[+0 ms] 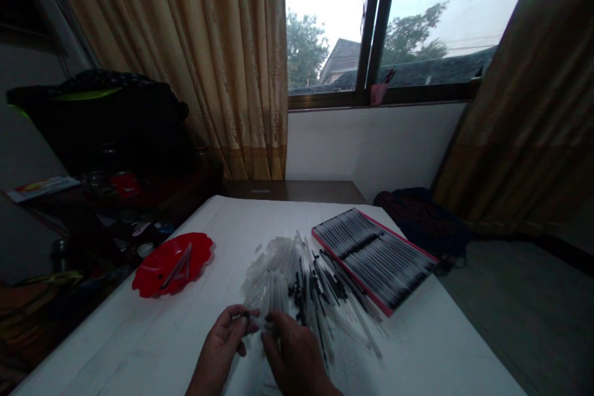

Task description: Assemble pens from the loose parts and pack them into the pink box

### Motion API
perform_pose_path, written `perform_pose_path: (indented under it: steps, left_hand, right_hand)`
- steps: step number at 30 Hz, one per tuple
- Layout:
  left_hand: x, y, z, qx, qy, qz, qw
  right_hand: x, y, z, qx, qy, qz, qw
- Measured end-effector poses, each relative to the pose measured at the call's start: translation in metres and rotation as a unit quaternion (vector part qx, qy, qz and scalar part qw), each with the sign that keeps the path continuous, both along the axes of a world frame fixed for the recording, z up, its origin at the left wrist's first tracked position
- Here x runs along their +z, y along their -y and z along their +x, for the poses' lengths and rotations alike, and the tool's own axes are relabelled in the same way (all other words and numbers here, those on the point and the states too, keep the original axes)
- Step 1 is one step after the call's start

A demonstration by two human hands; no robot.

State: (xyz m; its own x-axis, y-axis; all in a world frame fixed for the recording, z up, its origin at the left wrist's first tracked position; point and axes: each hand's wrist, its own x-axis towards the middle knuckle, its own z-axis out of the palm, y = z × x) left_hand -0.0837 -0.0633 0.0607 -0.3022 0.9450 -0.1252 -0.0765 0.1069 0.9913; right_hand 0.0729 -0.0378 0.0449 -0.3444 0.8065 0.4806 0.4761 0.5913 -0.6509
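Note:
My left hand [221,340] and my right hand [296,352] are close together at the front of the white table. Thumbs and fingertips of both hands pinch a thin whitish pen piece [258,322] with a dark end on the left side. Fingers hide much of it. Just beyond my hands lies a heap of clear pen barrels [275,288]. To its right spread loose pens and sticks with black parts [325,281]. Behind them, a red-edged tray [369,284] holds rows of pens with black ends.
On the left of the white table [139,340] sits a red scalloped bowl [195,260] with a few slim pieces in it. Dark cluttered furniture [139,198] stands beyond the left edge. Dark cloth [417,216] lies past the right corner, below the window.

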Motion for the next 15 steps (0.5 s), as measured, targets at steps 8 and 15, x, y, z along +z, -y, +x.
perform_pose_path:
  steps: [8,15]
  left_hand:
    - [-0.013,-0.027,0.039,-0.041,0.008,0.006,0.999]
    - [-0.018,-0.053,0.075,-0.067,0.04,-0.018,0.997]
  right_hand:
    - [-0.012,-0.013,0.041,-0.074,0.035,0.025,0.996]
    - [-0.012,-0.019,0.077,-0.121,0.05,0.041,0.991]
